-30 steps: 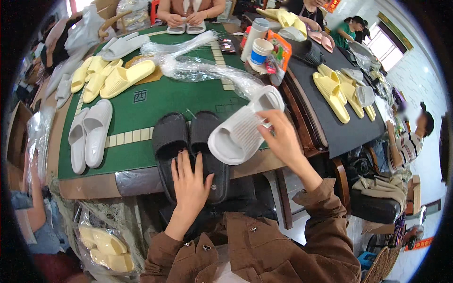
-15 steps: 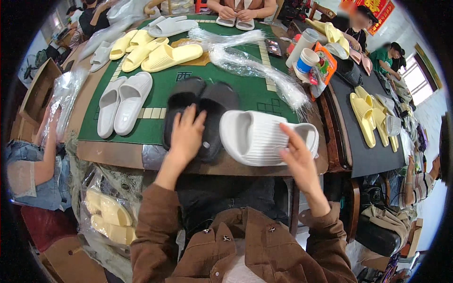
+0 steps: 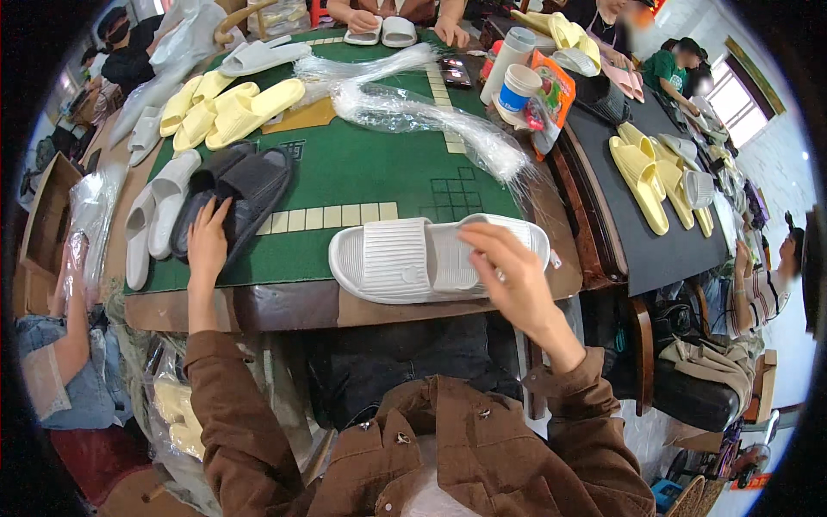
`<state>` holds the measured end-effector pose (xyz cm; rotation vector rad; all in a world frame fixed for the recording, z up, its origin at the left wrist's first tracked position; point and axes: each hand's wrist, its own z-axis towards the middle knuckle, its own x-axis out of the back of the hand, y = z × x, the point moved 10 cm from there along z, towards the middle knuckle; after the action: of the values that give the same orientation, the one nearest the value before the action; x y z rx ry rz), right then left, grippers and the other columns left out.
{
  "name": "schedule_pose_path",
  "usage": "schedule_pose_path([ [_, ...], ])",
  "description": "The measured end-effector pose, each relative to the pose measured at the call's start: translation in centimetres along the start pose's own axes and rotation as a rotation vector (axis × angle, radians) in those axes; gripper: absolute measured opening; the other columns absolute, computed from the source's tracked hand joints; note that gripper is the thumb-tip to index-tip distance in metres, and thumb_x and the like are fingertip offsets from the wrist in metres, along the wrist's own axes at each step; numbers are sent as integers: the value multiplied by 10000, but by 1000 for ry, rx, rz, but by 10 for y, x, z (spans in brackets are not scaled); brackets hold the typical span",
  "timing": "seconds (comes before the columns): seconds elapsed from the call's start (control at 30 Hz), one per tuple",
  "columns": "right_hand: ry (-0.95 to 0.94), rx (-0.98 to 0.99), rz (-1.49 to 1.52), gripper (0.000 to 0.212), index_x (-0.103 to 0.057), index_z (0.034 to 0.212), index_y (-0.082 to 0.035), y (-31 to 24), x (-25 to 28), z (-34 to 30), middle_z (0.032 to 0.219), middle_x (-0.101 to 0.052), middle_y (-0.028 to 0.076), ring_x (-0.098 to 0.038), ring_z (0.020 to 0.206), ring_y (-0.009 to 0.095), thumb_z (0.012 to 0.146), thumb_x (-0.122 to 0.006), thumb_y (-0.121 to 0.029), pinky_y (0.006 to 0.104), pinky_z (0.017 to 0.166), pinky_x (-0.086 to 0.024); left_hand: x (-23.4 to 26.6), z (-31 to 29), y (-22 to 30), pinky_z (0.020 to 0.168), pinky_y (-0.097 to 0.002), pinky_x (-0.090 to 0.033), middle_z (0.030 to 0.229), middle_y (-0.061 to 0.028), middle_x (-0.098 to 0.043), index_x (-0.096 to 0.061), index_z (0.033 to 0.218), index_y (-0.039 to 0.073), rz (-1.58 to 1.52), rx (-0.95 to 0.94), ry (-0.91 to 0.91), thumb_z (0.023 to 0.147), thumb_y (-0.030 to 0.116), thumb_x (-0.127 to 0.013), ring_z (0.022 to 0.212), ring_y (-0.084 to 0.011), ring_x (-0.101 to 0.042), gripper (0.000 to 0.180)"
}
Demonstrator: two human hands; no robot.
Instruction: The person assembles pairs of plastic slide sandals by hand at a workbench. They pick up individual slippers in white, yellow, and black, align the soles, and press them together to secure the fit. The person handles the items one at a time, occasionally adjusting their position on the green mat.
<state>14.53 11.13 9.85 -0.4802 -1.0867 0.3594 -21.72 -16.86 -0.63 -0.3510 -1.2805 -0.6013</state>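
Observation:
My left hand (image 3: 208, 239) lies on a pair of black slide slippers (image 3: 264, 183) at the left of the table, its fingers spread over them. Right beside that pair, partly touching it, is a light grey pair of slippers (image 3: 164, 215). In front of me at the table's near edge, a whitish-grey pair of slippers (image 3: 394, 258) lies end to end, with ribbed straps facing up. My right hand (image 3: 510, 274) is over the right end of this pair, fingers stretched and apart; whether they touch it I cannot tell.
Yellow slippers (image 3: 245, 112) and grey ones (image 3: 263, 57) lie farther back on the green mat (image 3: 345, 177). A bundle of clear plastic bags (image 3: 405, 108) crosses its middle. Cups (image 3: 517, 86) stand at the right edge. Across the table a person's hands (image 3: 448, 33) are near another pair.
The black slippers have moved left with my left hand, up against the light grey pair. The whitish-grey pair now lies flat and spread lengthwise under my right hand. The view has shifted.

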Motion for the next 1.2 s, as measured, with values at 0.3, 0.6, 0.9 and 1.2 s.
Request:
schedule_pose_path([
  [0.3, 133, -288, -400, 746, -451, 1385, -137, 52, 20, -25, 1359, -401, 268, -476, 1188, 449, 790, -692, -518, 538, 950, -415, 8, -21, -84, 1031, -507, -365, 1470, -72, -404, -428, 1420, 271, 234, 254, 29, 922, 109, -439, 1325, -282, -408, 524],
  [0.6, 155, -318, -544, 800, -454, 1330, -53, 38, 11, -21, 1237, -477, 246, -572, 1027, 423, 763, -689, -566, 477, 692, -548, 82, -30, 43, 1035, -432, -375, 1256, -206, -541, -565, 1213, 10, -232, -66, 482, 892, 94, -549, 1183, -380, -498, 333],
  [0.9, 61, -378, -326, 654, -477, 1267, -29, 15, -6, -2, 1228, -499, 197, -583, 1029, 395, 779, -698, -403, 489, 796, -519, 47, -86, 284, 1114, -587, -186, 1489, -130, -357, -400, 1429, 119, -230, -331, 103, 915, 230, -523, 1389, -365, -292, 540],
  [1.2, -102, -67, -192, 562, -534, 1257, -61, 46, 46, 0, 1412, -389, 222, -418, 1276, 428, 706, -629, -121, 458, 1053, -385, 48, -52, 142, 1118, -474, -272, 1427, -214, -409, -470, 1381, 122, -290, -132, 51, 790, -56, -495, 1340, -399, -357, 618],
])
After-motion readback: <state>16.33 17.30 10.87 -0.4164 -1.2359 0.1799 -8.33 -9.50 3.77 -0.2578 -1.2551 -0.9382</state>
